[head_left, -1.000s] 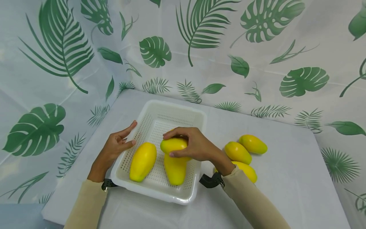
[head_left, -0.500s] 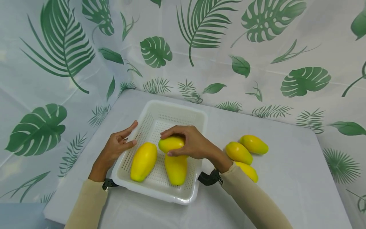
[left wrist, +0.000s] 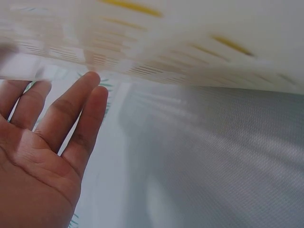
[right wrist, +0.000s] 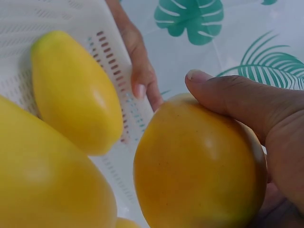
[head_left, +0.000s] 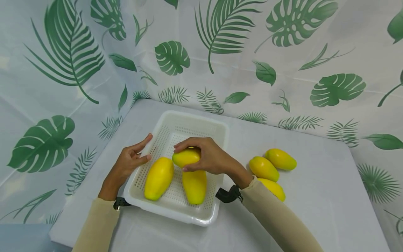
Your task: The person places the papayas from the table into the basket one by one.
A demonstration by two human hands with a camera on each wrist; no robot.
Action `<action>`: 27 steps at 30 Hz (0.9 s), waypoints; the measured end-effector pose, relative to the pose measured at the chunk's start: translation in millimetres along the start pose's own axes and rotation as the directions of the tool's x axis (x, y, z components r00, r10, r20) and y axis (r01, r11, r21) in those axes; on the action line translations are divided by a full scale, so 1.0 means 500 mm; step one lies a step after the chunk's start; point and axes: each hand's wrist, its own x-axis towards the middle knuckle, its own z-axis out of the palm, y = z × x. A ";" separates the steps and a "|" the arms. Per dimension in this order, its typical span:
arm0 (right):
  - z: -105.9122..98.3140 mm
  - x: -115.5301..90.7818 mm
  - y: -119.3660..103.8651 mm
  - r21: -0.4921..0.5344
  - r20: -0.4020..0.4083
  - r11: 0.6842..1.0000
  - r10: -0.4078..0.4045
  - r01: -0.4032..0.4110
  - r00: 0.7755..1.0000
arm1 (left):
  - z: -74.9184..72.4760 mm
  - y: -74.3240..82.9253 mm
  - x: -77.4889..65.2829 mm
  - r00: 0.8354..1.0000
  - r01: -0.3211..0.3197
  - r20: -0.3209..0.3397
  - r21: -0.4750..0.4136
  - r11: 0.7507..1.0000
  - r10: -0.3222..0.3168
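My right hand (head_left: 209, 155) grips a yellow mango (head_left: 185, 158) with a greenish tip, above the white perforated basket (head_left: 171, 213). In the right wrist view the thumb (right wrist: 237, 92) lies on top of the mango (right wrist: 199, 161). Two larger papaya-like fruits lie in the basket: a left fruit (head_left: 159, 178) and a right fruit (head_left: 194, 187), the latter partly under the held mango. My left hand (head_left: 127, 162) is at the basket's left rim, thumb over the edge. Its fingers (left wrist: 80, 111) look straight in the left wrist view, tips near the basket's outer wall.
Right of the basket several yellow fruits lie close together on the white table: a back mango (head_left: 281, 159), a middle mango (head_left: 263, 168) and a front fruit (head_left: 274, 189) partly behind the right sleeve. A leaf-printed backdrop (head_left: 220, 77) stands behind and left.
My right hand has shifted slightly left with the mango, uncovering more of the right fruit beneath. The left hand stays at the basket rim.
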 end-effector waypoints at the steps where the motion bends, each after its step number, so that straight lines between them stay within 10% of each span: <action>1: 0.000 0.001 -0.001 -0.001 0.001 1.000 0.000 0.000 1.000 | 0.000 0.000 0.000 1.000 0.000 0.001 -0.003 1.000 0.000; 27: 0.002 0.012 0.000 -0.046 -0.009 0.999 0.000 0.000 1.000 | -0.001 -0.002 0.000 1.000 -0.001 0.003 0.004 1.000 0.001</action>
